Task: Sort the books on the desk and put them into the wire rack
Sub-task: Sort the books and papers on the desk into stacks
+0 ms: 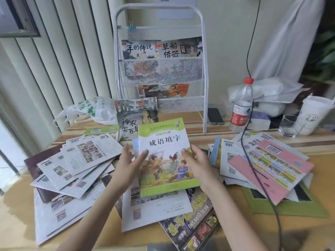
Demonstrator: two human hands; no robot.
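Above the scattered desk [208, 122], the right hand [197, 165] grips a green book [166, 156] cover-up (probably to read it), left hand [130, 160] released alongside, the rack [161, 69] waiting behind.

1. Beyond my hands the wall [226, 51] is a plain pale cream, with white paper sheets [175, 13] stuck high on it.
2. Up and to the left of my hands hang long cream vertical blinds [59, 57], with a dark window frame [20, 20] at the far upper left corner.
3. Bright daylight comes in low on the far left, past the blinds.
4. Under my hands the desk top [308, 151] is yellowish wood with brown and pale stripes along its far edge.
5. Up and to the right a white curtain [290, 42] hangs, with green leaves [326, 57] just beyond it.
6. A black cable [253, 33] runs down the wall and on across the desk to the right of my hands.
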